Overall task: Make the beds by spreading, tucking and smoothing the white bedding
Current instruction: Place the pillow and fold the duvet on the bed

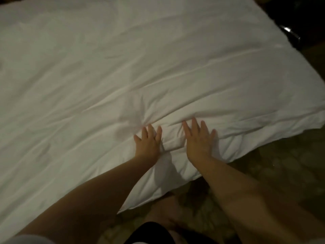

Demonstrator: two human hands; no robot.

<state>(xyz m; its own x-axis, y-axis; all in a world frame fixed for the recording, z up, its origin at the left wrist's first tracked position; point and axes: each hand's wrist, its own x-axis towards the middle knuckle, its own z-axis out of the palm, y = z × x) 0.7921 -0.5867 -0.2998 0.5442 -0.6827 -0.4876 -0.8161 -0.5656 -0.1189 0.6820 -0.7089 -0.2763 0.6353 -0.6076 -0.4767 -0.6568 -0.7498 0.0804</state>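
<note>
Where the bedding is: the white bedding (123, 67) covers pretty much the whole bed, and its near edge hangs over the side right in front of the person, above the patterned carpet (281, 173).
What could go wrong: honestly, pushing forward from here probably just shoves the creases (139, 118) ahead of the palms instead of flattening them, since there's already a bunched knot right at the fingertips.
Why: both palms sit close together near the edge, so the fabric has nowhere to go but pile up. Too much drag could also pull the overhang up off the side and leave it uneven.
Left hand: the left hand (148, 144) lies flat, palm down on the cover, fingers (150, 129) straight and slightly spread, gripping nothing.
Right hand: the right hand (198, 141) does the same, flat with its fingers (194, 124) fanned wider, just pressing.
Step, my guess: smoothing, with spreading mostly done; can't tell about tucking.
</note>
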